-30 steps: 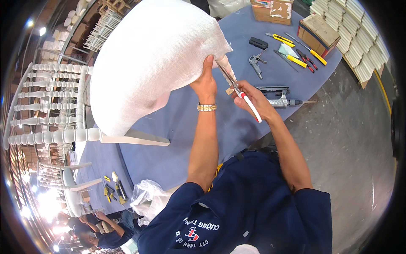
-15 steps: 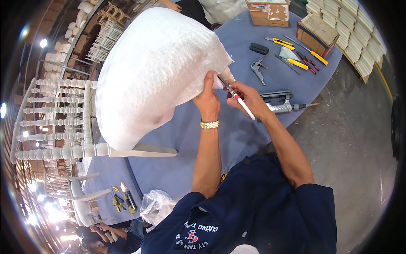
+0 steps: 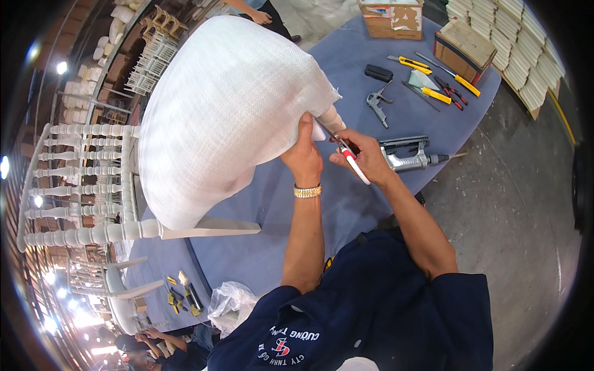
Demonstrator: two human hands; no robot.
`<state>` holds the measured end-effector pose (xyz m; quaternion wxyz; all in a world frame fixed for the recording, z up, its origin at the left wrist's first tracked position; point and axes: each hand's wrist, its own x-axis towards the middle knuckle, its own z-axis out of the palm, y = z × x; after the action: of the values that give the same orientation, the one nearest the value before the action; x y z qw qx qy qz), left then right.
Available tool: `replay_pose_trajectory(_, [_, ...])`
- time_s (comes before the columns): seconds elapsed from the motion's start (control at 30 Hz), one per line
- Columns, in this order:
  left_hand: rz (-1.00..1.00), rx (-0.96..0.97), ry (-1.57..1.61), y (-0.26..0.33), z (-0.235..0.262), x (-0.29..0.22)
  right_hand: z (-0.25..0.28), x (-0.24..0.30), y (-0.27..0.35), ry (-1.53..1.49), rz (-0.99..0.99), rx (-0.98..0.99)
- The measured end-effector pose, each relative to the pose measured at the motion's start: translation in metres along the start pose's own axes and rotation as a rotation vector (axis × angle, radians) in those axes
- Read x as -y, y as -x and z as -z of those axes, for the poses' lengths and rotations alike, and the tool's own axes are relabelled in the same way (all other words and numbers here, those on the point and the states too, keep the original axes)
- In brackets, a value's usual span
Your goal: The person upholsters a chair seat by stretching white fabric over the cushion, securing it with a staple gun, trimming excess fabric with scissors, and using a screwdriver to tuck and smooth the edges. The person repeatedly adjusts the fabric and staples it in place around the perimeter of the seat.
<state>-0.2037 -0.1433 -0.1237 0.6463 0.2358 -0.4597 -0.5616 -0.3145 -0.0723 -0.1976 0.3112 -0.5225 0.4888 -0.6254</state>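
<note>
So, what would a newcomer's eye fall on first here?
Probably the big white cloth-covered chair seat, left of centre over the blue table. Next, at its right edge, the person's left hand holds the cloth while the right hand has red-and-white-handled scissors. Bright yellow-handled tools lie toward the table's upper right.

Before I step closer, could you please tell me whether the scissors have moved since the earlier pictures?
Yes, slightly left: judged against the air gun lying on the table, the scissors now sit further left.
</note>
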Motion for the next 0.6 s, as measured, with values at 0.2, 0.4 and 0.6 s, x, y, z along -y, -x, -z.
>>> replay_pose_trajectory(0.2, [0.032,-0.013,0.045,-0.001,0.002,0.001,-0.006,-0.008,-0.001,0.009,0.106,-0.08])
replay_pose_trajectory(0.4, [-0.038,-0.016,-0.131,-0.004,0.013,0.012,0.002,0.007,0.001,0.112,-0.002,-0.037])
replay_pose_trajectory(0.6, [-0.353,-0.105,-0.513,-0.017,0.015,0.031,0.033,0.015,0.035,-0.185,-0.339,-0.02])
